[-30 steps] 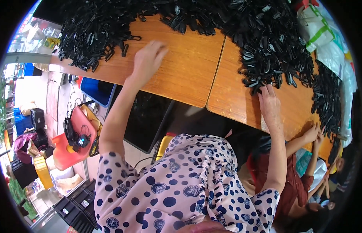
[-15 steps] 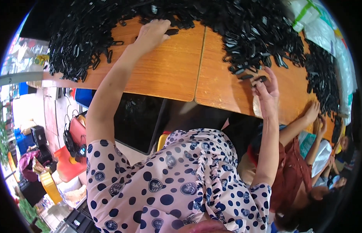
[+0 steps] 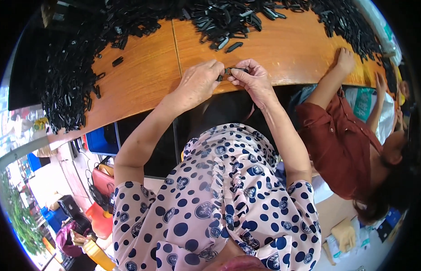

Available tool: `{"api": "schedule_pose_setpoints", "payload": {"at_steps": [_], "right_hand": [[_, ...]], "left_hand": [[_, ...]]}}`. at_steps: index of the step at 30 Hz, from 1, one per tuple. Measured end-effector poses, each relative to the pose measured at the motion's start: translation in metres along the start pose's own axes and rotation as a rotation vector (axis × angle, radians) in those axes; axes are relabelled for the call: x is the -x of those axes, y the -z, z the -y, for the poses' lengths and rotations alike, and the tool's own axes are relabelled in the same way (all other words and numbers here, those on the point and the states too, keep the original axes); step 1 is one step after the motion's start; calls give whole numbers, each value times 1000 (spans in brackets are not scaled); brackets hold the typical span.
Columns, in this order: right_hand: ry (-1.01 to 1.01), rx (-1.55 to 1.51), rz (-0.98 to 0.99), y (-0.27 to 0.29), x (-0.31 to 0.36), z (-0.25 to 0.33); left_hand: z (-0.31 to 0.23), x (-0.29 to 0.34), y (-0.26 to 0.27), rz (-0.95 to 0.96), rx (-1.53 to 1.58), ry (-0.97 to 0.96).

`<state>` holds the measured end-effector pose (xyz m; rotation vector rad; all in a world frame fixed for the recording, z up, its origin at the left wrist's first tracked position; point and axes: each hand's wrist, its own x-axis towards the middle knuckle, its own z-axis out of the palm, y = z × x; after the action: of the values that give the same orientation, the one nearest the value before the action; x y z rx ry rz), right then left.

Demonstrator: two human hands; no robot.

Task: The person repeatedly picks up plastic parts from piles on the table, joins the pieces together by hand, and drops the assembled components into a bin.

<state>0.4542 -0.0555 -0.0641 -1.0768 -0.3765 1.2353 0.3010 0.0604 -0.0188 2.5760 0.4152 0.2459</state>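
Near the table's front edge, beside the seam, my two hands meet with their fingertips close together. My left hand (image 3: 200, 82) pinches a small black plastic piece (image 3: 220, 78), most of it covered by the fingers. Between thumb and fingers of my right hand (image 3: 255, 82) is another slim black plastic piece (image 3: 229, 71), pointing toward the left hand. The two pieces touch or nearly touch; I cannot tell whether they are joined. Beyond the hands, a heap of similar black pieces (image 3: 228, 20) covers the back of the table.
More black pieces (image 3: 66, 86) are heaped at the left of the wooden table (image 3: 292, 58). A loose piece (image 3: 234, 47) lies ahead of my hands. At the right, a co-worker in a dark red top (image 3: 341, 144) rests a hand (image 3: 345, 61) on the table. A blue bin (image 3: 102, 140) stands below left.
My hands, apart at the heaps half a second ago, have come together near the table's front edge, each with a black piece. The view has shifted to the right.
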Motion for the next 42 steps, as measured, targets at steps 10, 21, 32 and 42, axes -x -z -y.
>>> {"api": "schedule_pose_setpoints", "payload": {"at_steps": [10, 21, 32, 42], "right_hand": [[-73, -104, 16, 12, 17, -2], [-95, 2, 17, 9, 14, 1], [-155, 245, 131, 9, 17, 17], [-521, 83, 224, 10, 22, 21]], "left_hand": [[9, -1, -37, -65, 242, 92], [5, 1, -37, -51, 274, 120], [-2, 17, -37, -236, 166, -35], [-19, 27, -13, -162, 121, -70]]}}
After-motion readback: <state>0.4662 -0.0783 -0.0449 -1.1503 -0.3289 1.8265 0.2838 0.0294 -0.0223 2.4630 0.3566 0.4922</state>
